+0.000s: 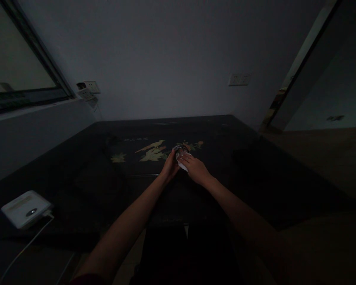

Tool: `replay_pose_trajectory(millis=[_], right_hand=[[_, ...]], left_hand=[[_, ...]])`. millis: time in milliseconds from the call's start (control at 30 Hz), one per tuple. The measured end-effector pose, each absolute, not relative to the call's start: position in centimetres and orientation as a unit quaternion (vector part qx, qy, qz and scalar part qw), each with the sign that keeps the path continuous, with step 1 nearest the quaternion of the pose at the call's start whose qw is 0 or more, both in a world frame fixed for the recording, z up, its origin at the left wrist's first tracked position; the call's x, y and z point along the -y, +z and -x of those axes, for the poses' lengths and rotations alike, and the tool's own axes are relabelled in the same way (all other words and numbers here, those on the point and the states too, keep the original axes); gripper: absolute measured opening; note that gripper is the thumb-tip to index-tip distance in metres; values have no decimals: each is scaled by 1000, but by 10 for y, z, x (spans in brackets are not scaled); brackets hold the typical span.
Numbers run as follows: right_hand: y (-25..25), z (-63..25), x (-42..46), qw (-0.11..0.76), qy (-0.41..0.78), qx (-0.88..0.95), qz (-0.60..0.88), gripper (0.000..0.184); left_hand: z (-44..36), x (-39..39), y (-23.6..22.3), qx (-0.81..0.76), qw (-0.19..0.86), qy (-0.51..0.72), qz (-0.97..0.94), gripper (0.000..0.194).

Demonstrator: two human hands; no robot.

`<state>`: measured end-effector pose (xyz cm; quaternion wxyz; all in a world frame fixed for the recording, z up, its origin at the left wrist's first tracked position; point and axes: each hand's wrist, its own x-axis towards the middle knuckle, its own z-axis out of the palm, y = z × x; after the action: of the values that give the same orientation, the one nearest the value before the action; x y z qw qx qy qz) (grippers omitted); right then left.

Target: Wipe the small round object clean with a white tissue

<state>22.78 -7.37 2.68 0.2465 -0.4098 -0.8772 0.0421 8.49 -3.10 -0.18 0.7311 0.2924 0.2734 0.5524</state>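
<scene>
Over the middle of the dark table, my left hand is closed around the left side of a small round object with a shiny dark rim. It looks like a cup or a glass, but the dim light hides its exact kind. A crumpled white cloth or tissue lies against its near side. My right hand presses that white piece to the object with its fingers bent over it. The object's underside is hidden behind both hands.
The dark glossy table bears a printed bird-and-flower picture. At its left edge sits a white box-shaped device with a cable. Wall sockets are beyond the table, and a window is at upper left.
</scene>
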Motion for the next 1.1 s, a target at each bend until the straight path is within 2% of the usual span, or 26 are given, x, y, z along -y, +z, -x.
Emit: replay_pose_trajectory(millis=[100,333,467,567,667,767,1100], right_hand=[[20,-223,74,276,85,865,410,55],[3,-201,67,386,266,798,380,40],[-1,-194,65,425,391,726,373,45],[-3,-193,65,438,426,701,367,48],[-1,-193,67,422,381,735,369,44],[5,-196,70,383,286,796,372,40],[27,-222,76,209,22,881,423,44]], left_hand=[[-87,35,3,-271,729,569,-268,32],[-89,41,11,-275,721,570,-281,37],[-87,40,11,-296,713,572,-278,38],[-86,39,10,-303,716,567,-273,40],[-85,39,9,-292,738,547,-266,45],[-85,40,9,-265,770,522,-254,51],[-86,35,5,-224,769,546,-248,38]])
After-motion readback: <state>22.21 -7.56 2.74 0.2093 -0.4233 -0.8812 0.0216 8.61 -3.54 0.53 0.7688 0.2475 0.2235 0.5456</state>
